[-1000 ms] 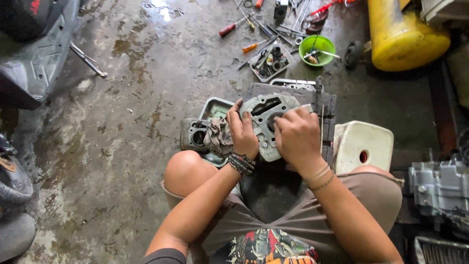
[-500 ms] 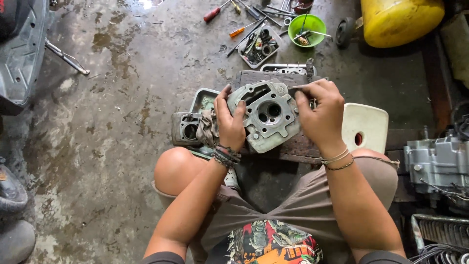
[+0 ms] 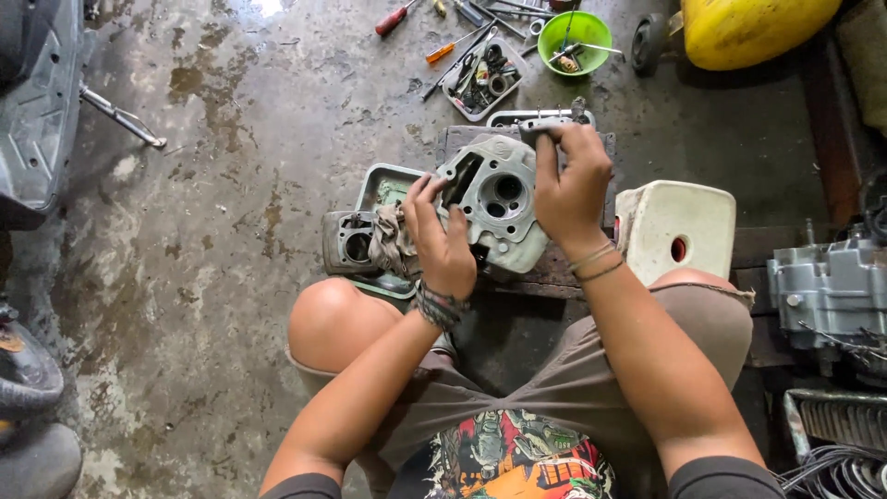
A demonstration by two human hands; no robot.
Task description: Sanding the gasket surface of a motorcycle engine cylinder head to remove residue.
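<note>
Head view: the person is sitting low on the wet concrete floor (image 3: 203, 212), knees apart, tilting a grey cast-metal cylinder head (image 3: 494, 199) up on edge over a dark board (image 3: 554, 268) between the legs. The left hand (image 3: 443, 245) is cupping the casting's lower left rim, fingers curled against it; the right hand (image 3: 573, 180) is pinching its top right corner, fingers folded over the edge. The casting is looking heavy and rigid, likely oily (so slippery), with sharp ports and fins; the thick outer rims are reading as the safest places to hold, not the bored openings. Just left, touching the left hand, a rag (image 3: 393, 245) is lying against a second metal engine part (image 3: 349, 242) on a greenish tray (image 3: 388, 185). A white plastic container (image 3: 674, 226) is standing just right of the right wrist, crowding that side. Beyond are lying a small parts tray (image 3: 480, 79), a green bowl (image 3: 575, 42) and screwdrivers (image 3: 397, 18). Open room is lying leftward across the floor.
</note>
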